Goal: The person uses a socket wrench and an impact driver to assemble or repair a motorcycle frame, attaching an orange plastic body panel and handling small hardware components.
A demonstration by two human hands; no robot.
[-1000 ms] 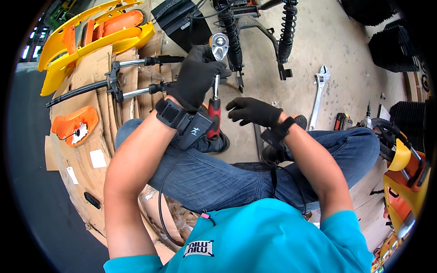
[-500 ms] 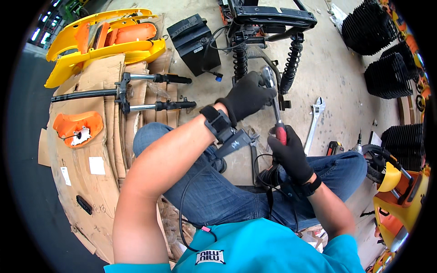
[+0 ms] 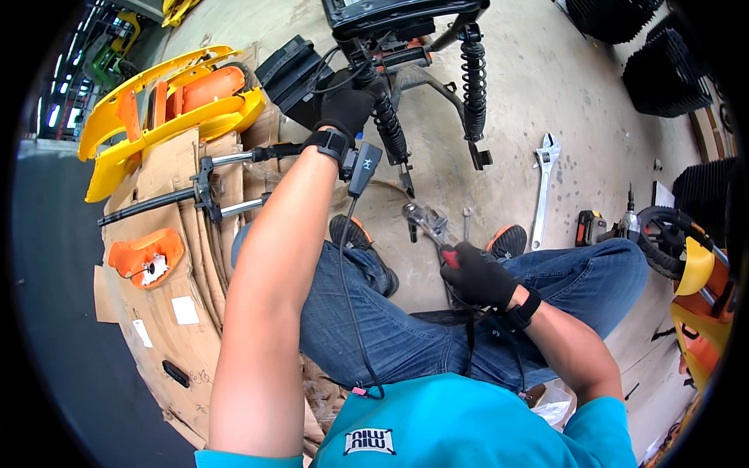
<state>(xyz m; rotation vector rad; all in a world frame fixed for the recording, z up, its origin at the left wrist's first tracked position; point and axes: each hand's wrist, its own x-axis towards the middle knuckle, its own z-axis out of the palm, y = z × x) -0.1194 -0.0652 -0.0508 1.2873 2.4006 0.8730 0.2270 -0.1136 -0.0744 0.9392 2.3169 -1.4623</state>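
My right hand [image 3: 477,278], in a black glove, is closed on the red handle of a ratchet wrench [image 3: 427,226]. The wrench's head points up and left, over the floor between my feet. My left hand [image 3: 345,108], gloved too, reaches to the left side of a black vehicle frame [image 3: 406,17], beside the upper part of the left coil-spring shock absorber [image 3: 385,123]. Its fingers are hidden behind the back of the hand. That shock slants, its lower end hanging toward me. The right shock absorber [image 3: 473,82] hangs nearly upright.
A black box [image 3: 287,76] stands left of the frame. A fork assembly [image 3: 204,187] and an orange shell [image 3: 148,257] lie on cardboard [image 3: 175,335], with yellow panels [image 3: 133,148] beyond. On the right floor are an adjustable wrench [image 3: 544,183] and a battery pack [image 3: 590,228].
My left hand has left the ratchet wrench's head and moved up-left to the frame. My right hand has drawn the wrench away from the shocks toward me. The view has shifted.
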